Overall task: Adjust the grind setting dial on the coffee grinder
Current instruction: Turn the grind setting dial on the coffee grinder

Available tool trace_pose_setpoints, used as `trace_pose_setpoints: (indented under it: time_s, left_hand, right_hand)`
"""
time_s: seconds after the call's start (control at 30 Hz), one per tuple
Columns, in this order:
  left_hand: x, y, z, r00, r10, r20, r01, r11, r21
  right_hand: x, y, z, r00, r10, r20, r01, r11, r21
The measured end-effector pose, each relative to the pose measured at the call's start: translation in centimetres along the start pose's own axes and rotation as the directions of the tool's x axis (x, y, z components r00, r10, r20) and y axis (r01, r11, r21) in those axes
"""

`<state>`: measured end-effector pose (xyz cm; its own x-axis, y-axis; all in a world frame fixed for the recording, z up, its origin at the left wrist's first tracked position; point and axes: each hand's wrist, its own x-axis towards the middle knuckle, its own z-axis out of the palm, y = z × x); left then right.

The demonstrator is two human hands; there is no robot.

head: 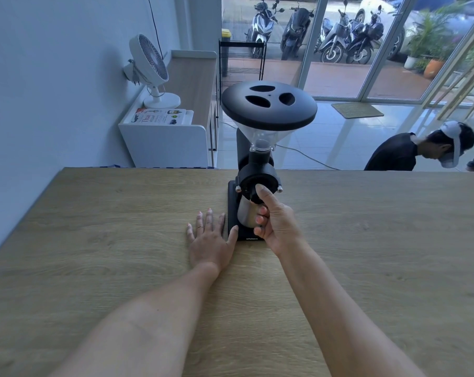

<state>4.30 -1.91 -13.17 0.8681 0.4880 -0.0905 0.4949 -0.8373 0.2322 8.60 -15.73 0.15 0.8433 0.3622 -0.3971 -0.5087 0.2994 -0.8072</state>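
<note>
The coffee grinder (257,170), rigid and top-heavy-looking, stands on the table (94,240); the right hand (278,221) pinches its small front dial (256,198), the left hand (208,238) lying spread flat beside the base.

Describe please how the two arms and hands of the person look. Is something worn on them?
Both forearms are bare, with no sleeves, watch or bracelet in view. The left hand wears a thin ring on one finger, and another thin band may sit on the finger beside it, though that is too small to tell. The right hand shows no rings. The fingernails look short and unpainted.
</note>
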Motion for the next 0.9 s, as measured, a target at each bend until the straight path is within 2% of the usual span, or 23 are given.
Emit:
trace_pose_setpoints:
  time_s: [0.9]
  left_hand:
    - [-0.29,-0.02,-0.25,0.999,0.019,0.027,-0.018,1.0,-0.007]
  right_hand:
    - [-0.72,0.13,-0.4,1.0,-0.01,0.004,0.01,0.998,-0.058]
